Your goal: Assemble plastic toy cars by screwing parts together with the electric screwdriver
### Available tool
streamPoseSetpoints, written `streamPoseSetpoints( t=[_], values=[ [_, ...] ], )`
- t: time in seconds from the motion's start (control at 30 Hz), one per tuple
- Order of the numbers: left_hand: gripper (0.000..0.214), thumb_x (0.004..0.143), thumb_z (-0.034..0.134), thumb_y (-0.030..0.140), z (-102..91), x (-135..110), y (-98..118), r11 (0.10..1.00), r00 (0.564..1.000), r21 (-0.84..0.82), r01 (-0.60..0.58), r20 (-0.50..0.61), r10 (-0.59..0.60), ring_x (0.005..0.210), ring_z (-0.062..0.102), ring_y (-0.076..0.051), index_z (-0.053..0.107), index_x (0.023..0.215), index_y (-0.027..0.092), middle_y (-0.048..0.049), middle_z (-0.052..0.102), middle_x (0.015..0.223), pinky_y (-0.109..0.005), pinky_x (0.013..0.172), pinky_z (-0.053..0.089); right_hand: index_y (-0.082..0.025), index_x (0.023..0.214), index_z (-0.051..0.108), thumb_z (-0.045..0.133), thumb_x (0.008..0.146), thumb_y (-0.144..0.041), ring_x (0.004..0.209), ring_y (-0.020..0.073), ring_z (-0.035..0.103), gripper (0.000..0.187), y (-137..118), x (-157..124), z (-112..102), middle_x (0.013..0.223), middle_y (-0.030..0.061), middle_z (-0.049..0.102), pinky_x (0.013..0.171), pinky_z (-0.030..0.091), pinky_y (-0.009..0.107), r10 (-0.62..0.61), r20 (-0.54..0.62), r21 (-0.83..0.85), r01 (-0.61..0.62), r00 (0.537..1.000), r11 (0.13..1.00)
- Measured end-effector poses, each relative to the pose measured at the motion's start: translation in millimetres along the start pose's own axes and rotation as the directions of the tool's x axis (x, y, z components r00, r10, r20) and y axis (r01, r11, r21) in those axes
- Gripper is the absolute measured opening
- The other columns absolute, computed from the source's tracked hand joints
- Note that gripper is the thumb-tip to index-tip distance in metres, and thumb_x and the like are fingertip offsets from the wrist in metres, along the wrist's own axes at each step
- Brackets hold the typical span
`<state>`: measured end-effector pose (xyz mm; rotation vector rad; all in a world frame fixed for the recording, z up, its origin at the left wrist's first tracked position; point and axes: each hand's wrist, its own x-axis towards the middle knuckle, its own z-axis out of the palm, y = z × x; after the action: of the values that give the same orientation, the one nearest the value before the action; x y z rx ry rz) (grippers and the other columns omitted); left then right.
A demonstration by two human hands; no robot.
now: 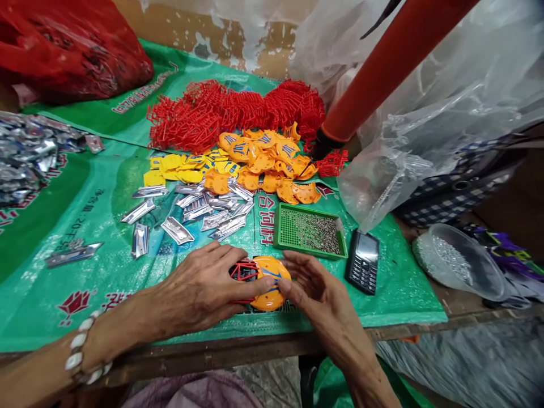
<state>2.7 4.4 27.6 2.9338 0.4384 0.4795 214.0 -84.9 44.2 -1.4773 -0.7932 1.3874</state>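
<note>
Near the table's front edge, an orange plastic shell [267, 292] with blue marks lies fitted against a red plastic frame [244, 272] and a dark part, like a toy body. My left hand [204, 286] is wrapped over the frame side, its thumb pressed on the orange shell. From the right, my right hand [321, 289] grips the shell's rounded edge with thumb and fingers. The underside of this toy body is hidden. Just beyond my right hand sits a green tray [278, 226] of small screws [317, 229].
Loose orange shells [263, 150], yellow pieces [176, 167], red frames [238, 107] and silver pieces [178, 229] lie behind my hands. A keypad phone [363, 260] and a clear bowl [488, 277] of small metal parts are right. A red pole [382, 73] slants down behind the tray.
</note>
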Motion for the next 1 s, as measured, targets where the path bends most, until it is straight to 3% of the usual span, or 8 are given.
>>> streamPoseSetpoints(
  t=[0.07, 0.17, 0.23, 0.33, 0.43, 0.63, 1.0],
  values=[
    [0.040, 0.097, 0.050, 0.030, 1.6, -0.7, -0.5, 1.000, 1.000, 0.005, -0.006, -0.018, 0.006, 0.087, 0.059, -0.029, 0.048, 0.136, 0.036, -0.0118, 0.057, 0.105, -0.040, 0.071, 0.045, -0.018, 0.098, 0.068, 0.084, 0.066, -0.044, 0.083, 0.0169, 0.071, 0.044, -1.3, -0.4, 5.4, 0.097, 0.0070, 0.073, 0.072, 0.058, 0.024, 0.141, 0.026, 0.127, -0.143, 0.990, 0.982],
    [0.036, 0.099, 0.044, 0.030, 1.5, -0.2, -0.3, 1.000, 0.999, -0.009, -0.003, -0.054, 0.003, 0.089, 0.058, -0.028, 0.050, 0.134, 0.036, -0.0109, 0.057, 0.103, -0.039, 0.072, 0.045, -0.014, 0.087, 0.071, 0.087, 0.061, -0.044, 0.066, 0.0163, 0.069, 0.043, -0.2, -1.4, 10.8, 0.084, 0.0071, 0.074, 0.057, 0.055, 0.024, 0.211, 0.096, 0.305, -0.230, 0.973, 0.924],
    [0.032, 0.100, 0.042, 0.029, -0.2, 0.7, 0.3, 1.000, 0.998, -0.030, 0.002, -0.068, -0.004, 0.090, 0.058, -0.027, 0.053, 0.130, 0.035, -0.0101, 0.057, 0.101, -0.038, 0.073, 0.045, -0.014, 0.087, 0.072, 0.088, 0.061, -0.039, 0.067, 0.0169, 0.069, 0.039, 1.7, -2.9, 11.4, 0.081, 0.0066, 0.074, 0.062, 0.057, 0.026, 0.214, 0.106, 0.392, -0.238, 0.971, 0.889],
    [0.030, 0.101, 0.040, 0.030, -2.2, 1.5, 0.8, 0.999, 0.998, -0.049, 0.006, -0.062, -0.009, 0.088, 0.058, -0.026, 0.057, 0.125, 0.033, -0.0097, 0.057, 0.100, -0.037, 0.074, 0.044, -0.015, 0.086, 0.073, 0.080, 0.073, -0.038, 0.075, 0.0189, 0.071, 0.027, 4.6, -5.5, 9.5, 0.082, 0.0077, 0.074, 0.071, 0.059, 0.031, 0.198, 0.110, 0.474, -0.226, 0.974, 0.851],
    [0.031, 0.100, 0.041, 0.030, -2.1, 1.1, 0.5, 0.999, 0.998, -0.048, 0.016, -0.058, -0.019, 0.088, 0.058, -0.026, 0.058, 0.126, 0.034, -0.0099, 0.057, 0.101, -0.038, 0.074, 0.044, -0.014, 0.086, 0.074, 0.074, 0.079, -0.040, 0.080, 0.0211, 0.071, 0.027, 5.9, -6.8, 8.0, 0.083, 0.0091, 0.074, 0.076, 0.059, 0.035, 0.194, 0.108, 0.482, -0.222, 0.975, 0.847],
    [0.033, 0.100, 0.042, 0.029, -0.7, -0.3, -0.3, 0.999, 0.997, -0.032, -0.004, -0.078, 0.002, 0.093, 0.059, -0.027, 0.055, 0.129, 0.035, -0.0109, 0.058, 0.104, -0.038, 0.075, 0.045, -0.015, 0.070, 0.069, 0.085, 0.066, -0.038, 0.070, 0.0186, 0.069, 0.028, 2.5, -5.3, 12.4, 0.072, 0.0053, 0.072, 0.066, 0.059, 0.031, 0.214, 0.091, 0.454, -0.232, 0.973, 0.860],
    [0.031, 0.098, 0.047, 0.027, -3.2, 4.8, 2.1, 0.999, 0.998, -0.032, 0.001, -0.064, -0.003, 0.093, 0.060, -0.027, 0.058, 0.127, 0.031, -0.0110, 0.061, 0.104, -0.039, 0.075, 0.047, -0.017, 0.064, 0.066, 0.088, 0.057, -0.042, 0.055, 0.0138, 0.061, 0.034, 9.3, -3.9, 15.6, 0.059, 0.0013, 0.066, 0.059, 0.050, 0.025, 0.161, -0.096, 0.374, -0.115, 0.982, 0.920]
  ],
)
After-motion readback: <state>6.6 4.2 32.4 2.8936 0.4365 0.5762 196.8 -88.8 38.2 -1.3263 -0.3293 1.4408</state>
